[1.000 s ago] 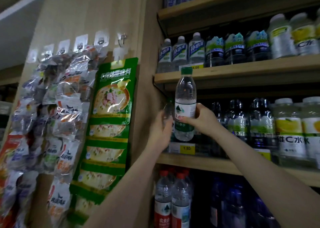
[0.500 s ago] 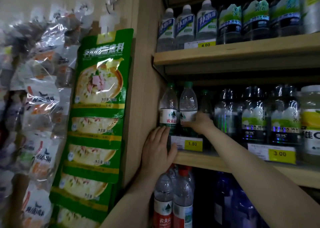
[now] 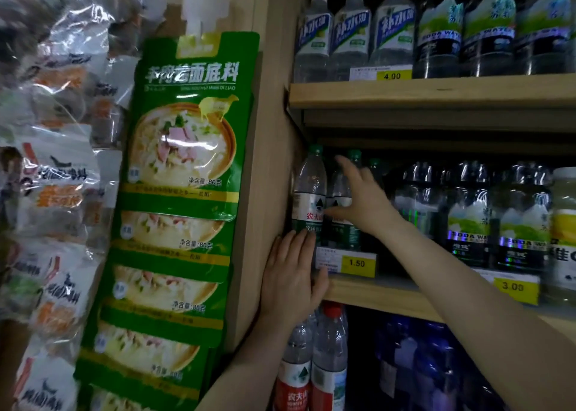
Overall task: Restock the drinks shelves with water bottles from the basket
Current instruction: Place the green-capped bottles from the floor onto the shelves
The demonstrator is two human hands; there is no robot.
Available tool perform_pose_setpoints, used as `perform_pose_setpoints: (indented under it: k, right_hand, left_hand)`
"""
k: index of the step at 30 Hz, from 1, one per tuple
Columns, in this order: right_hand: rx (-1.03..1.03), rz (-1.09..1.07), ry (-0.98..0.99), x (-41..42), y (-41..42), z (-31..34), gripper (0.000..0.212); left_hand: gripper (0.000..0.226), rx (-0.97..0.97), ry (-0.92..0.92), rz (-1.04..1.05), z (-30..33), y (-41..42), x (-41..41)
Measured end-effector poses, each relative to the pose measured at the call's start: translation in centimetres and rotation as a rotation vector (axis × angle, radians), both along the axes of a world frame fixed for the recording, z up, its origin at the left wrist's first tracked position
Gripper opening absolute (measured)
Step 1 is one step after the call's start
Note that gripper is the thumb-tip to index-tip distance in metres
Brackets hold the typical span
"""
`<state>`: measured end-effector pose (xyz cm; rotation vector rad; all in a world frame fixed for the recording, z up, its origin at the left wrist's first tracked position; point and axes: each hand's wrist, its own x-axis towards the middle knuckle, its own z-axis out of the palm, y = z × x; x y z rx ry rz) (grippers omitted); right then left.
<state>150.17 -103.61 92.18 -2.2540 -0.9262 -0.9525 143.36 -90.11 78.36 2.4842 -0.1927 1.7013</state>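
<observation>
From the head camera: two green-capped water bottles stand upright on the middle shelf point(image 3: 389, 295), caps up, long axes vertical, tucked into the far left corner against the wooden side panel point(image 3: 268, 161). The left bottle point(image 3: 308, 192) shows its white and green label to the front; the second bottle point(image 3: 341, 211) stands just beside it on the right, touching or very nearly so. The right hand point(image 3: 363, 204) is spread open in front of that second bottle, fingers fanned toward its shoulder and neck, thumb across the label, gripping nothing. The left hand point(image 3: 293, 279) lies flat and open against the shelf's front edge below the left bottle, fingertips at the bottle's base, thumb by the yellow 1.50 price tag point(image 3: 357, 264). Soda water bottles point(image 3: 467, 217) fill the shelf to the right. Green noodle seasoning packets point(image 3: 187, 136) hang on the panel's outer side.
</observation>
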Motion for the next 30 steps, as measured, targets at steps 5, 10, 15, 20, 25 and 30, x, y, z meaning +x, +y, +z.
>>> perform_pose_setpoints:
  k: [5, 10, 15, 20, 25, 30]
  right_hand:
    - [-0.379, 0.049, 0.027, 0.1, 2.1, 0.2, 0.099]
    - [-0.400, -0.051, -0.088, 1.2, 3.5, -0.4, 0.091]
    - [-0.492, -0.323, -0.220, 2.6, 5.6, -0.5, 0.086]
    - [-0.542, -0.430, -0.289, 3.0, 6.0, -0.3, 0.087]
    - [-0.501, -0.381, -0.352, 1.8, 4.2, -0.9, 0.090]
    - [-0.408, -0.425, -0.322, 0.4, 0.5, -1.9, 0.089]
  left_hand:
    - [0.054, 0.004, -0.029, 0.006, -0.2, 0.0, 0.2]
    - [0.053, -0.003, -0.054, 0.006, -0.1, -0.1, 0.2]
    - [0.053, 0.000, -0.078, -0.018, 0.0, 0.1, 0.3]
    - [0.054, -0.008, -0.077, -0.023, -0.1, 0.2, 0.5]
    - [0.054, -0.020, -0.035, 0.001, 0.0, 0.0, 0.2]
    - [0.053, -0.020, -0.014, 0.015, 0.1, -0.1, -0.2]
